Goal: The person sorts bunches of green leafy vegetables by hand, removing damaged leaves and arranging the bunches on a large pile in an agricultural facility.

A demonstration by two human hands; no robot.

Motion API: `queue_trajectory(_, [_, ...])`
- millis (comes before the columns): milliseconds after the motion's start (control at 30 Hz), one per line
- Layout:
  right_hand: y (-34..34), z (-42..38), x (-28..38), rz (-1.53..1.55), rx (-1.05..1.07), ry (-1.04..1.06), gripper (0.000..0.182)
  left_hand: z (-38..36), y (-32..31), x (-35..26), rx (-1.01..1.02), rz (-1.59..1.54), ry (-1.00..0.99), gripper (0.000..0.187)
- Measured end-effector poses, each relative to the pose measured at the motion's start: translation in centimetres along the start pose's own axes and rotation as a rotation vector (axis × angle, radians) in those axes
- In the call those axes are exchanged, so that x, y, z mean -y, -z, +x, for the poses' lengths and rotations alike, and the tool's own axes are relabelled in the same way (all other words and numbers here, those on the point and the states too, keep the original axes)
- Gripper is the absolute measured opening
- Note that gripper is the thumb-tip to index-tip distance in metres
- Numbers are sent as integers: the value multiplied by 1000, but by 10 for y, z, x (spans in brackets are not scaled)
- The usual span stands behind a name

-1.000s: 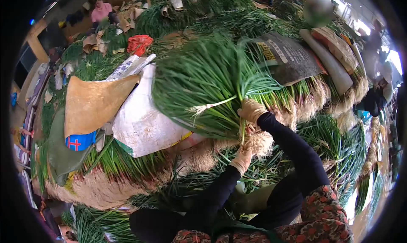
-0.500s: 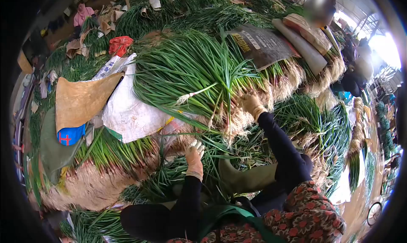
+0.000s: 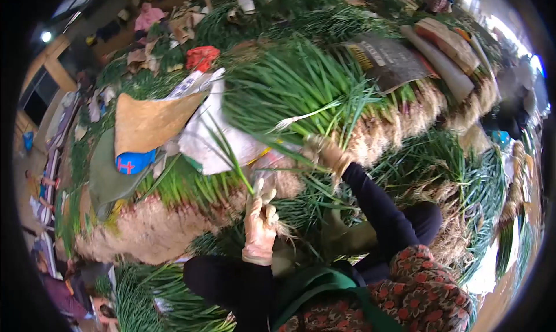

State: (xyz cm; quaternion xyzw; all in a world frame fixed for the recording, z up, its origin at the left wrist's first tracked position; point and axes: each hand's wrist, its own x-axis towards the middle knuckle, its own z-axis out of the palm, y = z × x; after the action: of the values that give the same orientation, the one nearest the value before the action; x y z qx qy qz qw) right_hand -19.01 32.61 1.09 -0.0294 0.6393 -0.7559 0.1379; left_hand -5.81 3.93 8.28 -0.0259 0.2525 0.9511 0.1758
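My left hand [image 3: 260,225], in a pale glove, is closed around a green onion [image 3: 230,158]. Its leaves point up and to the left, and its roots hang out at the right side of the hand. My right hand [image 3: 331,155], gloved and slightly blurred, is closed at the root end of green onions at the near edge of a large pile [image 3: 284,83]. Long leaves run leftward from that hand. One loose green onion with white roots [image 3: 286,123] lies across the pile just above it.
A white sack [image 3: 202,141], a tan cloth [image 3: 153,120] and a dark printed sheet [image 3: 388,59] cover parts of the onion rows. A red bag [image 3: 202,58] lies behind. A green boot [image 3: 350,233] is below my right arm. A person in pink [image 3: 149,17] sits far left.
My left hand has gone from bare of any onion to holding one with leaves raised. My right hand has pulled slightly left and down along the pile's edge. The view has shifted.
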Motion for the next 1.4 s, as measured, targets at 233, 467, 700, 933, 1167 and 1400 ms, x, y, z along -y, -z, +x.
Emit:
queue_trajectory(233, [-15, 102, 9, 776, -273, -26, 26, -6, 23, 4, -247, 94, 29, 42])
queue_trajectory(467, [-141, -51, -40, -1320, 76, 501, 20, 14, 24, 21, -308, -88, 261, 41])
queue_trajectory(700, [-48, -104, -19, -791, -801, -41, 34, 15, 51, 52, -113, -63, 482, 40])
queue_trajectory(933, [-32, -78, -36, -1083, -600, -62, 31, 16, 28, 70, -191, 589, 277, 43])
queue_trajectory(1167, [-102, -124, -18, -899, 33, 6, 24, 11, 43, 66, -317, 322, 154, 31])
queue_trajectory(1400, [-9, 0, -36, 366, -371, -295, 37, 13, 14, 36, -38, 169, 199, 45])
